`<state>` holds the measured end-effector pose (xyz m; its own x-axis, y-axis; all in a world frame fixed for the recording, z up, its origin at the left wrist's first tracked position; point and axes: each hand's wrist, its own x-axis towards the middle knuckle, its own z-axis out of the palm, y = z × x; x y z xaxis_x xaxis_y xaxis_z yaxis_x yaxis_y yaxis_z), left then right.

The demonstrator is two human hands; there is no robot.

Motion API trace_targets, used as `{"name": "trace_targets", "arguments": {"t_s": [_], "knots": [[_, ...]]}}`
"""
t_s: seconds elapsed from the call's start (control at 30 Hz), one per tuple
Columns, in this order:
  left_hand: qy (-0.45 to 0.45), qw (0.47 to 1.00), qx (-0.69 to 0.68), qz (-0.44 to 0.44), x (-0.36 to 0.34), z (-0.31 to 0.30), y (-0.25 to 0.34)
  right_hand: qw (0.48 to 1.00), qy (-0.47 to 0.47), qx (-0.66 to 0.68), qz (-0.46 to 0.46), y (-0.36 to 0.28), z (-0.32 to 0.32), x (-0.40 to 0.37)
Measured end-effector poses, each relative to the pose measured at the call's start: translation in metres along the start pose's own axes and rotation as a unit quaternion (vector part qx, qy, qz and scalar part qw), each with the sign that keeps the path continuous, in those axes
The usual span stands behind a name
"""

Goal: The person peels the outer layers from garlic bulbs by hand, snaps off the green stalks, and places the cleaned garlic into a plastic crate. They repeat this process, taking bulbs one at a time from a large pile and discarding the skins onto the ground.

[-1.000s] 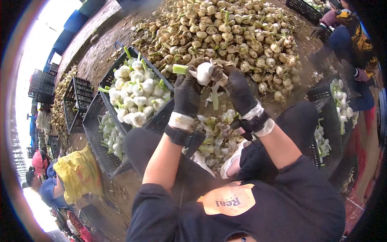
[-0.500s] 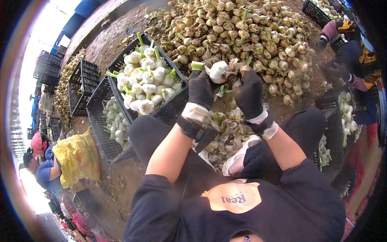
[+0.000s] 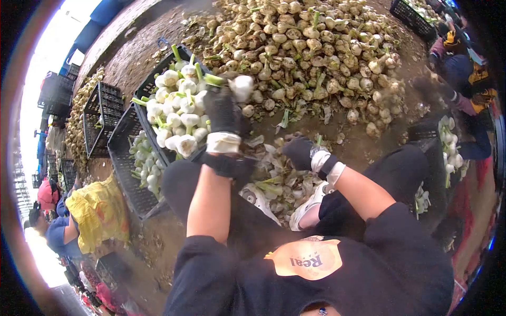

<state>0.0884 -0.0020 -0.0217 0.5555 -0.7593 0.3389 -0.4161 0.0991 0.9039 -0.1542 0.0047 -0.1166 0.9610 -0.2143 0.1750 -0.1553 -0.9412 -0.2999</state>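
My left hand (image 3: pixel 221 110), in a black glove, is closed around a garlic bulb (image 3: pixel 242 88) with a clean white head and a cut green stem. It is beside the right rim of a black crate (image 3: pixel 154 131) heaped with white garlic bulbs (image 3: pixel 185 108). My right hand (image 3: pixel 298 151), also gloved in black, is low over dry garlic skins (image 3: pixel 284 176) between my feet. Its fingers are curled, and anything inside them is hidden. Beyond both hands lies a large pile of unpeeled, soil-stained garlic (image 3: pixel 316 58).
Another black crate (image 3: pixel 124 163) with garlic stands at my left, and one (image 3: pixel 429 152) at my right. An upright crate (image 3: pixel 103 118) is farther left. A person with a yellow sack (image 3: pixel 100 213) is at left; a co-worker's sleeve (image 3: pixel 464 105) shows at right.
My left hand has moved left with the garlic bulb, towards the full crate. My right hand has let go of the bulb's root end and dropped down towards the loose skins.
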Motion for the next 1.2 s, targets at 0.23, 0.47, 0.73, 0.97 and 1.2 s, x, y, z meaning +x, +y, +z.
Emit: {"name": "trace_targets", "arguments": {"t_s": [0.23,0.47,0.73,0.97,1.2], "knots": [[0.000,0.902,0.432,0.016,0.019,-0.051,0.021,0.969,0.123,-0.059,0.208,0.140,0.129,-0.065],[-0.108,0.979,0.163,0.055,0.001,-0.020,0.034,0.862,0.062,-0.051,0.500,0.258,0.054,-0.030],[-0.139,0.984,0.090,0.058,-0.012,0.014,0.038,0.795,0.150,0.055,0.585,0.221,0.037,-0.009],[-0.237,0.967,0.086,0.037,-0.016,0.054,-0.006,0.763,0.160,0.516,0.355,0.166,-0.079,0.025],[-0.316,0.769,-0.451,-0.324,-0.001,0.074,0.021,0.914,0.244,0.212,0.245,0.086,-0.142,0.024]]}}
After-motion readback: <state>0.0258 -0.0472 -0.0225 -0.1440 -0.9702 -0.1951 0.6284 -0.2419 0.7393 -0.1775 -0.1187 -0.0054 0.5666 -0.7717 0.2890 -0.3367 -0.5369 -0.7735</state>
